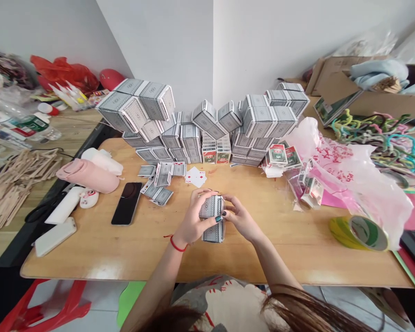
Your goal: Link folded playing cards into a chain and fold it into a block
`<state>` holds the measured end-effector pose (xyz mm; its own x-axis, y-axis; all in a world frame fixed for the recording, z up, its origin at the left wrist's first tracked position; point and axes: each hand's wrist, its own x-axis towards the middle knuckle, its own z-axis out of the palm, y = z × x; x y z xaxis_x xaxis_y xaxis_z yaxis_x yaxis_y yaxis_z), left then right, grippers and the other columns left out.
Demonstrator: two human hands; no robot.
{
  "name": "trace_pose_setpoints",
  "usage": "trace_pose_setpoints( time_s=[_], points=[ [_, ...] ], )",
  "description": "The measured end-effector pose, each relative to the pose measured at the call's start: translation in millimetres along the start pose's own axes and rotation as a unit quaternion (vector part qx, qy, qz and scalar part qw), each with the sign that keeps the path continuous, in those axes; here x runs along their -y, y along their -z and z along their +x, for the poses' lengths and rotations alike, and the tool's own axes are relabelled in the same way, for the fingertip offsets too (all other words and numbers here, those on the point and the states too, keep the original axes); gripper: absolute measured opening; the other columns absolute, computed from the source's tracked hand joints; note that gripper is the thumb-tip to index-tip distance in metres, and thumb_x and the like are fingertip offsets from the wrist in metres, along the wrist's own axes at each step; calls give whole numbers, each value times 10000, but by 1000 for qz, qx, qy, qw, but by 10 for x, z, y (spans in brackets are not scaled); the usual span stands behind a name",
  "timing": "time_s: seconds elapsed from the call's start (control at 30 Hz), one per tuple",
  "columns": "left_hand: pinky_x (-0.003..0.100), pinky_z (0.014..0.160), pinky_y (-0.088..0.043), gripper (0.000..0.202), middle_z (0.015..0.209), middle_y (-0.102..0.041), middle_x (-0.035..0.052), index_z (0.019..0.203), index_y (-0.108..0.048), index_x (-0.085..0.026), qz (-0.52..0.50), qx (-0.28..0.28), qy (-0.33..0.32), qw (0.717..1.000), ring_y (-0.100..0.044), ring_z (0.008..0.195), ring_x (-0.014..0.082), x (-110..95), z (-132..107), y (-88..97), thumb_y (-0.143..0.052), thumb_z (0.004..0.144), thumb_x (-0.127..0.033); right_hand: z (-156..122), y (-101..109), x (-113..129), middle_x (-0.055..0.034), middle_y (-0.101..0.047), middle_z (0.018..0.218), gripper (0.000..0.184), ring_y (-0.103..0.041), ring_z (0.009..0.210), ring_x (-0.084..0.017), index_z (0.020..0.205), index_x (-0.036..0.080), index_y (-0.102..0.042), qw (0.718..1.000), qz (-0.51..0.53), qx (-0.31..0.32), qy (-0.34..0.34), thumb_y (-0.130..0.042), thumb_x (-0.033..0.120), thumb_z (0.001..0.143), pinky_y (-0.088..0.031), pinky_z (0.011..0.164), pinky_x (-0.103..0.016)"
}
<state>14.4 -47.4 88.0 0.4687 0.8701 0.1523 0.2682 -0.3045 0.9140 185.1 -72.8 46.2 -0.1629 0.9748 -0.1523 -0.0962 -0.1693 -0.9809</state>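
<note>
Both hands are around a block of playing cards [213, 233] near the front middle of the table. My left hand [198, 216] closes on its left side, thumb across the front and fingers over the top. At the right edge, my right hand [240, 216] pinches the block with thumb and fingertips. The block shows grey patterned card backs and looks like two cubes joined together. Beyond the hands lie two loose cards, one a diamond card [195, 177]. Folded cards [159, 191] are scattered to the left of them.
Stacked card blocks stand at the back, left [138, 108] and right [269, 120], with card boxes [216, 152] between them. A phone [126, 204] and pink roll [90, 176] lie left. A tape roll [359, 232] and crumpled plastic bag [346, 166] lie right.
</note>
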Motion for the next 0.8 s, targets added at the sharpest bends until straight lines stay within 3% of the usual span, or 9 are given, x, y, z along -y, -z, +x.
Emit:
trace_pose_setpoints(
  time_s=[0.1,0.3,0.47,0.53,0.67,0.8],
  points=[
    [433,1010,-286,599,1194,-342,100,1234,-380,-219,3,-25,33,999,-321,1194,254,51,-12,26,-630,697,-309,12,17,-11,-57,-477,1168,406,-509,995,-199,1114,249,-471,999,-49,-11,9,-563,417,755,-434,851,-377],
    [407,943,-380,642,1193,-415,110,1261,-346,-206,-62,-97,126,985,-440,1127,243,157,-37,1,-635,700,-322,53,-9,-54,-72,-490,1156,394,-495,1016,-203,1087,227,-476,990,-126,-50,24,-552,427,757,-438,844,-380],
    [402,971,-374,588,1307,-416,109,1322,-268,-196,-173,-39,112,978,-440,1164,231,105,-37,1,-512,788,-231,92,-30,-11,-80,-537,1112,292,-474,1086,-208,939,207,-494,987,-130,-56,69,-568,422,756,-365,933,-423],
    [410,988,-358,578,1339,-389,99,1322,-287,-205,-163,-6,99,982,-412,1193,237,82,-38,18,-502,786,-205,115,-10,29,-89,-510,1178,353,-439,1145,-208,1014,215,-481,989,-108,-28,96,-589,417,746,-317,982,-419],
    [430,1005,-335,573,1359,-363,96,1318,-316,-222,-98,12,63,993,-359,1232,253,105,-44,54,-513,780,-211,175,51,121,-89,-361,1350,623,-344,1240,-205,1276,253,-332,986,-34,94,133,-598,422,739,-291,1022,-372],
    [431,1016,-314,562,1377,-319,101,1332,-284,-236,-41,6,11,999,-308,1260,249,138,-56,88,-487,808,-256,228,89,173,-74,-377,1338,618,-340,1239,-212,1298,262,-343,979,-64,137,138,-604,371,749,-274,1031,-374]
  ],
)
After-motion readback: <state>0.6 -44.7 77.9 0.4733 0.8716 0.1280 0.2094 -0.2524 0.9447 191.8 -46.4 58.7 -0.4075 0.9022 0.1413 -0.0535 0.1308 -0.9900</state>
